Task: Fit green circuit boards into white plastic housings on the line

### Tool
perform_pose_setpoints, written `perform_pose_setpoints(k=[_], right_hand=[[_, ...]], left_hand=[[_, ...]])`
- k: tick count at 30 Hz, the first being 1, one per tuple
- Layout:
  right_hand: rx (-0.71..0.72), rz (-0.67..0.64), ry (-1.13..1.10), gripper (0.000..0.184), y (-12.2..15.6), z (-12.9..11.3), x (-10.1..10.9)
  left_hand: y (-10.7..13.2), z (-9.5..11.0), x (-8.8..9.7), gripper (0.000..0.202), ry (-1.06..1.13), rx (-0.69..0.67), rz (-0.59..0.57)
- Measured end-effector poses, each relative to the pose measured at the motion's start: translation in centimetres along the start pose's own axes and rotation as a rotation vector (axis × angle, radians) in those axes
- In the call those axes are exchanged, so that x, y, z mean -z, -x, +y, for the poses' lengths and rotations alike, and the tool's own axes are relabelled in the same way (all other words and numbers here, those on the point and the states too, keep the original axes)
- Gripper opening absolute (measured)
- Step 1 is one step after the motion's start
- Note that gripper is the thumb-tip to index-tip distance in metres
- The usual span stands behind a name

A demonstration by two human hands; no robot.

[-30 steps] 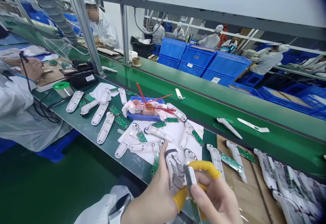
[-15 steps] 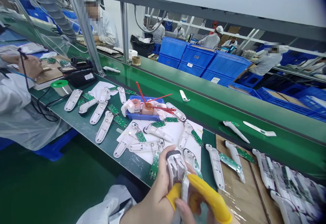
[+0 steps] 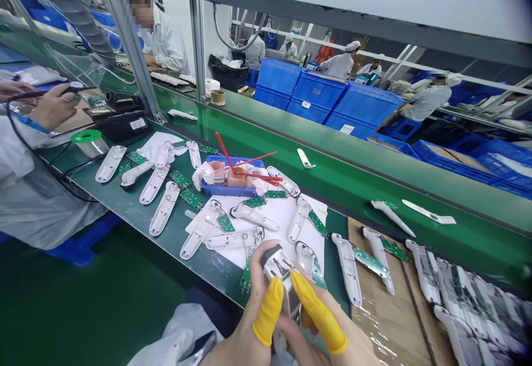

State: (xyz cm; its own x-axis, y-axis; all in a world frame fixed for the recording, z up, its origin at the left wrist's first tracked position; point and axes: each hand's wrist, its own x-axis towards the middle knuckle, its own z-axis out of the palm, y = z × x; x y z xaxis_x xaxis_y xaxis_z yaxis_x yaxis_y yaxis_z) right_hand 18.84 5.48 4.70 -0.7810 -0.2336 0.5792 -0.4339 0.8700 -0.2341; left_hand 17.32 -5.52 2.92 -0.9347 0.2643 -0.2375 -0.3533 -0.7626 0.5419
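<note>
Close to me at the table's front edge, a white plastic device housing point(image 3: 280, 269) with a dark end is held between both hands. My left hand point(image 3: 245, 327) wraps it from the left, its yellow-covered thumb pressed along the side. My right hand point(image 3: 332, 333) grips from the right, and a yellow-covered digit presses near the open top. Both palms hide the lower part. Just beyond lie more white housing halves point(image 3: 297, 222) with green circuit boards point(image 3: 318, 224) wired to them, several on a white sheet point(image 3: 274, 227).
A blue tray point(image 3: 228, 191) holds pink jars and red sticks. Rows of housings lie on cardboard point(image 3: 369, 321) at right. Behind runs a green conveyor point(image 3: 266, 147) carrying loose white parts. At left, a co-worker's hand point(image 3: 56, 108) is near a solder spool point(image 3: 89, 143).
My left thumb has come up onto the housing's side, and my right hand's yellow-covered digit lies closer to it. Parts on the conveyor have shifted right. The co-worker's hand has moved.
</note>
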Motion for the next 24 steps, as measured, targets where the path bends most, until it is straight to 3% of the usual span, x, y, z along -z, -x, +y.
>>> perform_pose_setpoints(k=[3, 5, 11, 15, 24], right_hand=[[0.158, -0.13, -0.074, 0.034, -0.5, 1.5, 0.4], [0.17, -0.169, -0.108, 0.027, -0.8, 2.3, 0.7], [0.31, -0.134, -0.033, 0.036, -1.1, 3.8, 0.8], [0.299, -0.133, -0.036, 0.031, -1.0, 3.9, 0.9], [0.28, -0.053, -0.022, 0.021, -1.6, 3.1, 1.3]], left_hand=[[0.2, 0.6, 0.0, 0.061, -0.005, 0.018, 0.003], [0.1, 1.1, -0.2, 0.058, 0.016, 0.058, 0.005], [-0.3, 1.8, -1.3, 0.088, 0.05, 0.182, 0.092], [-0.5, 2.2, -1.9, 0.096, 0.058, 0.243, 0.123], [-0.6, 2.2, -2.3, 0.087, 0.051, 0.232, 0.089]])
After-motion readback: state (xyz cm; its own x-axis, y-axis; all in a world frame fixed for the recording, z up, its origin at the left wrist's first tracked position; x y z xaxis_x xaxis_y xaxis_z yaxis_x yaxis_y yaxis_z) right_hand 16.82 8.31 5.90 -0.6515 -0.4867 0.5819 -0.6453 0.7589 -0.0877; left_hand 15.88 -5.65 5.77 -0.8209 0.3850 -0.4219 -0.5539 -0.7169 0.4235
